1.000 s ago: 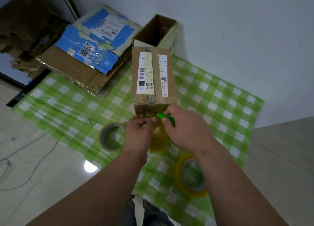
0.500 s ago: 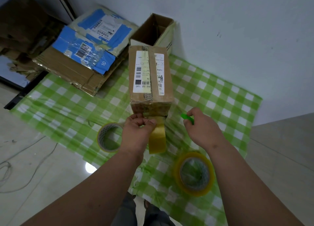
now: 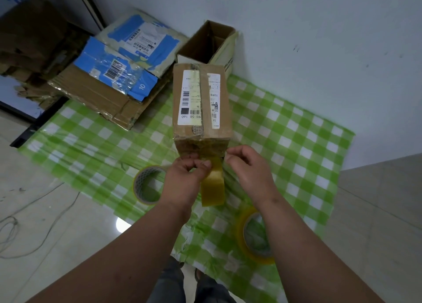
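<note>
I view the work area from the head camera. A green-and-white checked sheet (image 3: pixel 296 147) lies spread on a pale, glossy tiled floor (image 3: pixel 45 252). Its far right edge meets a white wall (image 3: pixel 308 29) that carries a few dark scuffs. The cardboard box (image 3: pixel 203 129) stands at the middle of the sheet, taped shut, with its long axis running near to far and shipping labels on top. A yellowish tape strip (image 3: pixel 212 188) is stuck to the box's near end face and hangs down from it.

Left hand (image 3: pixel 183 181): fingers (image 3: pixel 194 163) curled, thumb and forefinger pinching the upper part of the strip at the foot of the box. Right hand (image 3: pixel 250 173): fingers (image 3: pixel 237 151) loosely curled, tips just beside the strip's right edge and the box's near right corner. I cannot tell whether they touch the strip or hold anything.

Near left of the hands, a clear tape roll (image 3: pixel 146 185) rests at the sheet's near edge. Near right, a yellow tape roll (image 3: pixel 251 238) lies on the sheet, partly hidden by the right forearm. Far behind the box, an open carton (image 3: pixel 225 49) stands against the wall. Far left, flattened cartons (image 3: pixel 102 90) with blue tape and barcode labels lie stacked, overlapping the sheet's far left corner. A darker cardboard heap (image 3: pixel 29 42) sits beyond them. A thin cable (image 3: pixel 57 213) trails across the floor at near left, and a bright reflection (image 3: pixel 122 224) shows on the tiles.
</note>
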A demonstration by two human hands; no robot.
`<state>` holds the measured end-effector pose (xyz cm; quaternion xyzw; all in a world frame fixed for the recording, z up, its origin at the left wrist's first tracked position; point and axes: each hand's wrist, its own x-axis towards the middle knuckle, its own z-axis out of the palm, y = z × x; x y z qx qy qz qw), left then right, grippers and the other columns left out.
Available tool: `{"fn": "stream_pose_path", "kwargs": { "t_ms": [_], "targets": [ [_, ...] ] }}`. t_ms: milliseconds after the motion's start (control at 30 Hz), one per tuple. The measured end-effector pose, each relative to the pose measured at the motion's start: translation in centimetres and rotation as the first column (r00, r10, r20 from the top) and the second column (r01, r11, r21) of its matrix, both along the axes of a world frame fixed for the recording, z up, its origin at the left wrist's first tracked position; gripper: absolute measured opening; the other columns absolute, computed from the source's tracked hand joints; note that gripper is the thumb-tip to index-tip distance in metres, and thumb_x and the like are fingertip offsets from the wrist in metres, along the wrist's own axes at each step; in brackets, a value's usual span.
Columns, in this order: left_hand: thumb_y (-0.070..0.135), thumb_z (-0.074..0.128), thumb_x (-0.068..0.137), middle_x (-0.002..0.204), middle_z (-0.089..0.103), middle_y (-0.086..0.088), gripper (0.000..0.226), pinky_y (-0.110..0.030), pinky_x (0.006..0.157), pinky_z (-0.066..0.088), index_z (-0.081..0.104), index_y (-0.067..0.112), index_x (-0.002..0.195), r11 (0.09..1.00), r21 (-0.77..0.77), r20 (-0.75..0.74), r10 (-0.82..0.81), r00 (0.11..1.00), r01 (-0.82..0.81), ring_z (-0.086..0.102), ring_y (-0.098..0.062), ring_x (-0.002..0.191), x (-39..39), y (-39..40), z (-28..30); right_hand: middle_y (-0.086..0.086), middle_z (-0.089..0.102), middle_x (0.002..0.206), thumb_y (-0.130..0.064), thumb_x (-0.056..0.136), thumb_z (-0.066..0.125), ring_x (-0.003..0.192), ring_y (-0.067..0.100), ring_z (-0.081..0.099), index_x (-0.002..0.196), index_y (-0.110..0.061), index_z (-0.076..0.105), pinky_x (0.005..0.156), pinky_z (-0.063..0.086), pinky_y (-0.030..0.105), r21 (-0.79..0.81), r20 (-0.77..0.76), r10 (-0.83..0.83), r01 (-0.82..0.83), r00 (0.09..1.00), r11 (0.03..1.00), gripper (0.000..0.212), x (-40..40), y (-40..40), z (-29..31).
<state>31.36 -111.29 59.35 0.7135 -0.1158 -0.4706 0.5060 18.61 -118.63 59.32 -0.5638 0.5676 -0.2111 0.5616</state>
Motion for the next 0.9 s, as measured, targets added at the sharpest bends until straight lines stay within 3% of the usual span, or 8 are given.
{"fn": "stream_pose_path", "kwargs": {
  "t_ms": [100, 233, 367, 433, 533, 633, 733, 900],
  "targets": [
    [0.016, 0.075, 0.085, 0.118, 0.061, 0.007, 0.017, -0.032, 0.092, 0.044, 0.071, 0.021, 0.069, 0.996, 0.002, 0.100, -0.088, 0.991, 0.088, 0.057, -0.013, 0.113, 0.2, 0.4, 0.5, -0.004, 0.059, 0.111, -0.031, 0.085, 0.071, 0.093, 0.001, 0.056, 0.106, -0.022, 0.059, 0.070, 0.041, 0.006, -0.096, -0.020, -0.072, 0.070, 0.997, 0.993, 0.026, 0.3, 0.3, -0.1],
    [0.016, 0.073, 0.086, 0.113, 0.060, 0.014, 0.022, -0.033, 0.093, 0.046, 0.071, 0.025, 0.067, 0.970, 0.005, 0.253, -0.235, 0.938, 0.242, 0.058, -0.005, 0.108, 0.5, 1.2, 1.0, -0.012, 0.040, 0.131, -0.058, 0.073, 0.070, 0.122, 0.011, 0.046, 0.139, -0.030, 0.037, 0.097, 0.042, 0.027, -0.317, -0.148, 0.040, -0.086, 0.988, 0.945, 0.079, 0.9, 0.0, 0.3],
    [0.018, 0.073, 0.087, 0.110, 0.058, 0.018, 0.022, -0.030, 0.091, 0.045, 0.068, 0.028, 0.067, 0.928, 0.042, 0.445, -0.350, 0.824, 0.371, 0.053, 0.008, 0.104, 1.2, 1.7, 1.7, -0.003, 0.041, 0.142, -0.057, 0.080, 0.068, 0.124, 0.018, 0.048, 0.148, -0.039, 0.022, 0.098, 0.048, 0.047, -0.458, -0.329, 0.140, -0.287, 0.934, 0.841, 0.085, 1.9, -1.5, 0.7],
    [0.015, 0.075, 0.085, 0.106, 0.055, 0.013, 0.016, -0.033, 0.093, 0.045, 0.070, 0.022, 0.071, 0.926, 0.022, 0.553, -0.324, 0.767, 0.376, 0.053, -0.002, 0.106, 1.6, 1.8, 2.2, -0.001, 0.040, 0.143, -0.060, 0.080, 0.067, 0.121, 0.020, 0.052, 0.151, -0.042, 0.011, 0.092, 0.050, 0.051, -0.495, -0.375, 0.129, -0.316, 0.918, 0.809, 0.093, 2.1, -1.9, 0.8],
    [0.019, 0.076, 0.079, 0.105, 0.051, -0.001, 0.006, -0.030, 0.091, 0.034, 0.075, 0.015, 0.075, 0.923, 0.007, 0.792, -0.241, 0.562, 0.385, 0.047, -0.026, 0.107, 2.3, 1.8, 2.7, 0.000, 0.034, 0.146, -0.063, 0.078, 0.065, 0.125, 0.022, 0.049, 0.151, -0.049, -0.002, 0.091, 0.051, 0.052, -0.568, -0.336, 0.136, -0.316, 0.932, 0.760, 0.100, 2.4, -2.1, 1.3],
    [0.033, 0.067, 0.079, 0.111, 0.052, -0.011, 0.016, -0.014, 0.099, 0.017, 0.076, 0.021, 0.074, 0.924, 0.002, 0.880, -0.184, 0.438, 0.384, 0.046, -0.036, 0.110, 2.9, 1.9, 3.1, 0.003, 0.031, 0.151, -0.061, 0.081, 0.060, 0.132, 0.023, 0.043, 0.151, -0.050, 0.006, 0.098, 0.046, 0.055, -0.582, -0.422, 0.193, -0.428, 0.886, 0.692, 0.089, 2.7, -2.6, 1.6],
    [0.034, 0.066, 0.081, 0.117, 0.051, -0.012, 0.016, -0.024, 0.096, 0.020, 0.076, 0.022, 0.076, 0.925, -0.008, 0.885, -0.171, 0.433, 0.380, 0.043, -0.038, 0.114, 3.3, 1.8, 2.9, 0.004, 0.035, 0.149, -0.052, 0.085, 0.065, 0.128, 0.023, 0.047, 0.147, -0.038, 0.037, 0.101, 0.045, 0.054, -0.545, -0.458, 0.219, -0.467, 0.862, 0.696, 0.070, 2.5, -2.8, 1.5],
    [0.014, 0.080, 0.079, 0.140, 0.042, -0.005, 0.007, -0.053, 0.100, 0.043, 0.077, 0.020, 0.078, 0.872, -0.004, 0.805, -0.288, 0.518, 0.490, 0.038, -0.030, 0.130, 3.6, 1.9, 2.4, 0.003, 0.038, 0.143, -0.038, 0.083, 0.072, 0.124, 0.022, 0.049, 0.147, -0.036, 0.036, 0.098, 0.049, 0.047, -0.502, -0.412, 0.245, -0.443, 0.878, 0.743, 0.073, 2.2, -2.5, 1.2]
  ]
}}
